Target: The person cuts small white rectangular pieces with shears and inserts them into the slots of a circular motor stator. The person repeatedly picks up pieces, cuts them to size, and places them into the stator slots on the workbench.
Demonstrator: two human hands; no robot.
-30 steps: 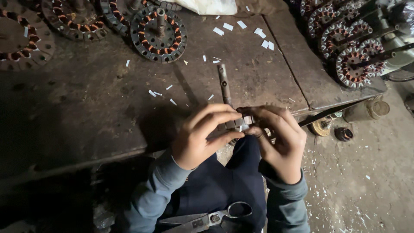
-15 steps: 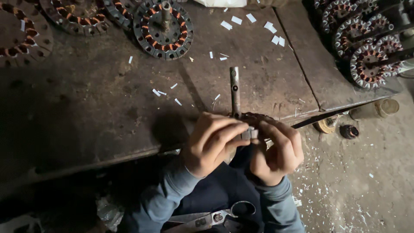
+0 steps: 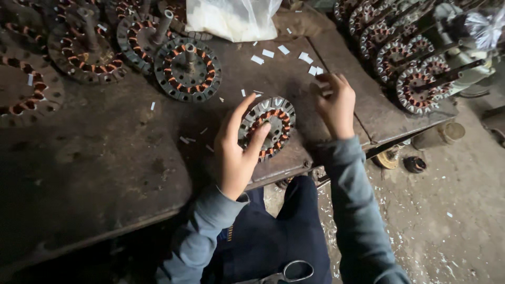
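The left hand [image 3: 238, 150] lies spread on the round motor ring [image 3: 267, 126], fingers on its near-left edge. The ring lies flat on the worktop [image 3: 105, 152], near its front edge. The right hand [image 3: 336, 105] is just right of the ring, fingers pinching at small white paper slips [image 3: 310, 63] farther back.

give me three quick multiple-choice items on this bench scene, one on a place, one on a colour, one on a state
1. Where do the scissors lie?
A on the person's lap
B on the bench
C in the plastic bag

2. What colour are the paper slips on the bench?
A red
B white
C green

3. What is the left hand doing?
A hanging free
B resting on the wound stator
C holding scissors

Key: 1 A, they show at the bottom edge over the dark trousers; 2 B, pale slips lie scattered; 3 B, thumb and fingers rest on its rim.
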